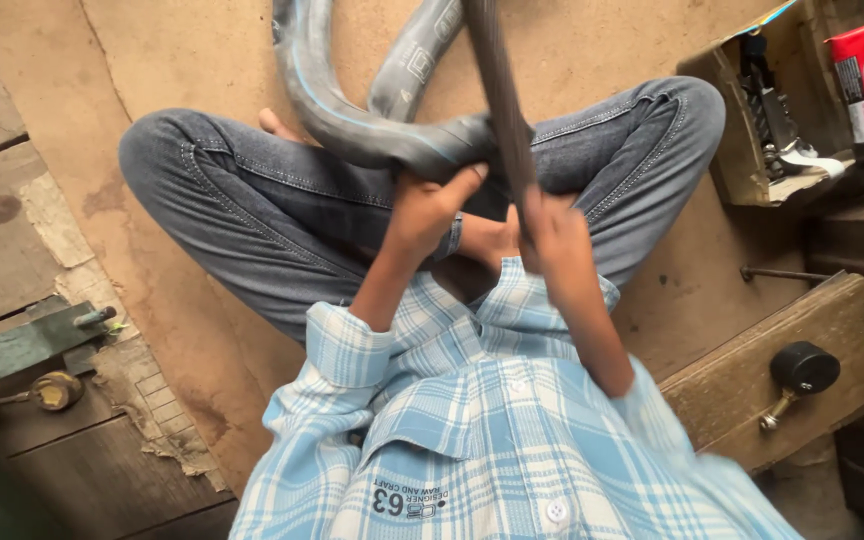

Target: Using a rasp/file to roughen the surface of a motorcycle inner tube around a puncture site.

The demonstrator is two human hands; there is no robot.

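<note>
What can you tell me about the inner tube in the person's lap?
The inner tube is dark grey rubber, soft and deflated, with a thin blue line along it and pale printed markings on one limb. It loops from the top edge of the view down across the jeans, folded over itself. The left hand grips it at the bend with thumb up. The right hand holds a dark rod that crosses over the tube.

Head cam looks steeply down, close over lap
</note>
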